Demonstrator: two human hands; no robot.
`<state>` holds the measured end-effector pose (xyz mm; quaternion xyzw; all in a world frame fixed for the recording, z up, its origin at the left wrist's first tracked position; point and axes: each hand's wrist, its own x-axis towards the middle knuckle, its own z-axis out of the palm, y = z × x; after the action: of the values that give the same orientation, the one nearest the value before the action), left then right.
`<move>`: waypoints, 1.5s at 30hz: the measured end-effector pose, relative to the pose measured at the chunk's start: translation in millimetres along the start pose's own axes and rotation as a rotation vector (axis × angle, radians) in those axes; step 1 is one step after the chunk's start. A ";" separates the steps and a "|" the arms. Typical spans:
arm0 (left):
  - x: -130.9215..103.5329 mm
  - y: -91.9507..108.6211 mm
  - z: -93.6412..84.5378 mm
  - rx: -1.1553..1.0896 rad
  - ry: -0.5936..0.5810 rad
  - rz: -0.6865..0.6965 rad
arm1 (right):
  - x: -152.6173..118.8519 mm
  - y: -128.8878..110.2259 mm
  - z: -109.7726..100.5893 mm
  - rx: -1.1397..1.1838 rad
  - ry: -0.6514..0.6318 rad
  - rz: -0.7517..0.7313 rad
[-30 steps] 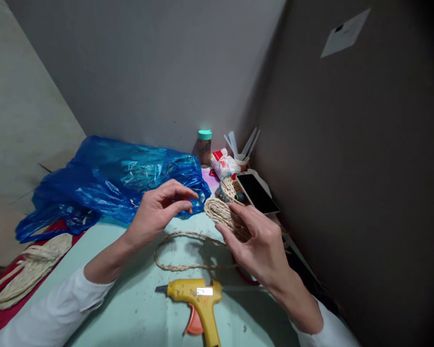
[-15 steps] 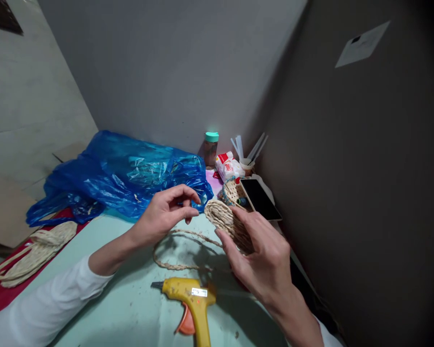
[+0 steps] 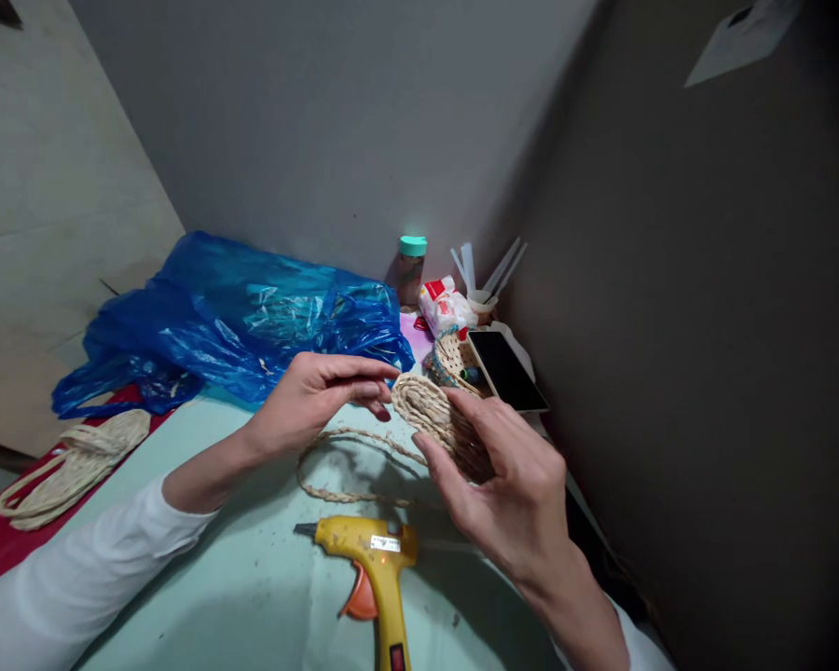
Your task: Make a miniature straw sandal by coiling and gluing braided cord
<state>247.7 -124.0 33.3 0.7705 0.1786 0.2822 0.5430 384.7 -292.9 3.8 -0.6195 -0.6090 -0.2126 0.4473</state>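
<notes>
An oval coil of braided straw cord (image 3: 426,410) is held above the table by my right hand (image 3: 521,475), thumb on the near side and fingers on the far side. My left hand (image 3: 322,396) is at the coil's left end, its fingertips touching or almost touching the edge; the fingers are partly apart with nothing seen between them. From the coil a loose length of cord (image 3: 308,475) loops over the table. Below it lies a yellow glue gun (image 3: 378,559) with an orange trigger, nozzle pointing left.
A blue plastic bag (image 3: 244,317) covers the back left. Bundled cord (image 3: 84,466) lies on red cloth at the left. Behind the coil are a green-lidded jar (image 3: 410,266), a tissue pack (image 3: 444,306), a cup of glue sticks (image 3: 482,300), a small basket and a tablet (image 3: 507,370).
My left hand has moved right to the coil's end, its fingers straighter. My right hand still holds the coil. The camera view has shifted slightly.
</notes>
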 end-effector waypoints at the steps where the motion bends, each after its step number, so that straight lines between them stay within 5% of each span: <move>1: -0.1 0.0 -1.2 0.013 -0.009 0.022 | -0.7 0.5 0.6 -0.009 -0.007 -0.003; 7: -2.7 2.9 -5.2 0.209 -0.233 0.365 | -1.7 2.8 3.2 0.016 -0.081 0.009; 11: -3.7 -0.8 -2.8 0.421 -0.249 0.533 | -1.5 1.8 2.3 0.079 -0.165 0.045; 22: -4.6 -1.4 -6.5 0.536 -0.313 0.626 | -1.0 1.6 4.5 0.167 -0.219 0.019; 45: -4.5 -13.5 -0.4 0.504 -0.242 0.658 | -2.7 3.7 7.3 0.120 -0.207 -0.004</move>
<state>244.3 -121.7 19.7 0.9224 -0.0782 0.2955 0.2360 385.7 -288.0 -3.1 -0.6090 -0.6649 -0.1117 0.4177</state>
